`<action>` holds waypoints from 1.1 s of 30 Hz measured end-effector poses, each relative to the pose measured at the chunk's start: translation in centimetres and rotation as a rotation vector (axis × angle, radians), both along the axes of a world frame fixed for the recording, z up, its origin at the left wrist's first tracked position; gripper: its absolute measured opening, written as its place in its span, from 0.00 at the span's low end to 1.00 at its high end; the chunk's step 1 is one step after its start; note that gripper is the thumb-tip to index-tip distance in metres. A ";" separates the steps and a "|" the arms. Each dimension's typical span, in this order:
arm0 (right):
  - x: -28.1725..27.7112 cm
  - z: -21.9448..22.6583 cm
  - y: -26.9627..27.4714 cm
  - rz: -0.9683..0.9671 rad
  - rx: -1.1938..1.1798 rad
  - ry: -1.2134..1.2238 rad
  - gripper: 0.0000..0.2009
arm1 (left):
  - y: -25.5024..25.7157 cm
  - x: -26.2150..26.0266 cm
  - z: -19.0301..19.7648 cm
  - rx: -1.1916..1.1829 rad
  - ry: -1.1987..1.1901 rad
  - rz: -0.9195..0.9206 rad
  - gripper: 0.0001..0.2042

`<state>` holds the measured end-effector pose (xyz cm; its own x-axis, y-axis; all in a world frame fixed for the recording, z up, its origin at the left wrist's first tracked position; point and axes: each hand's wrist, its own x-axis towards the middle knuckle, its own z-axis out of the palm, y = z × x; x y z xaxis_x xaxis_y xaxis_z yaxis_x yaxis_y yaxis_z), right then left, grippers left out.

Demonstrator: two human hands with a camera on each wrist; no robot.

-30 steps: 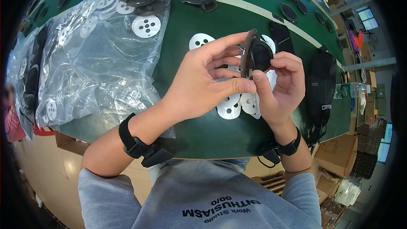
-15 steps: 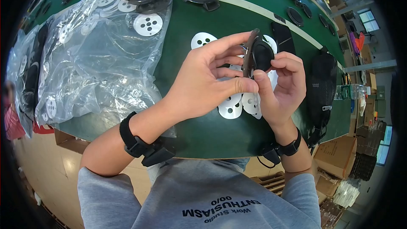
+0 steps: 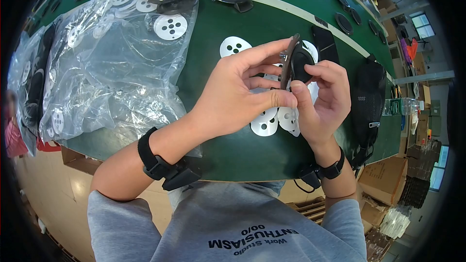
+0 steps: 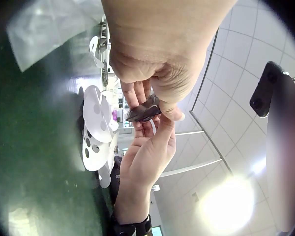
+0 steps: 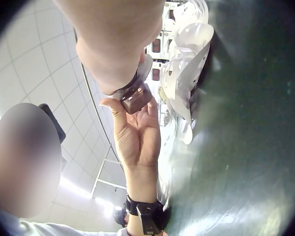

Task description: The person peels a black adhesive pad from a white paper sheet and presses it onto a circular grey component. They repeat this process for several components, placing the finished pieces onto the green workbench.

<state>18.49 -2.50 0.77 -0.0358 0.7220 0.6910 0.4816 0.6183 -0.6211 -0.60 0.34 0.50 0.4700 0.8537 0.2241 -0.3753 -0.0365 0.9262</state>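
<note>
In my head view, the black round part point(image 3: 302, 60) has turned thinner. The right hand's point(image 3: 324, 97) bent fingers have slid further onto it, pinching. The left hand's point(image 3: 228, 92) wide-spread fingers grip the dark disc point(image 3: 289, 65), just right of the middle. I think work on it isn't done.

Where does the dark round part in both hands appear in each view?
Head: dark part, above and right of centre, between left hand and right hand.
Left wrist: dark part, near centre.
Right wrist: dark part, just above centre.
Shared landmark: white perforated discs on the green table.
</note>
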 end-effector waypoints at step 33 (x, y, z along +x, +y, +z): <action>-0.3 1.5 -0.3 -0.094 0.024 -0.232 0.19 | 0.5 -0.4 0.7 -0.089 -0.010 0.027 0.20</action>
<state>18.21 -2.75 2.27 -0.1290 0.7133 0.6889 0.6656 0.5772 -0.4731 -0.99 0.85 1.18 0.4450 0.8827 0.1510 -0.3848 0.0362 0.9223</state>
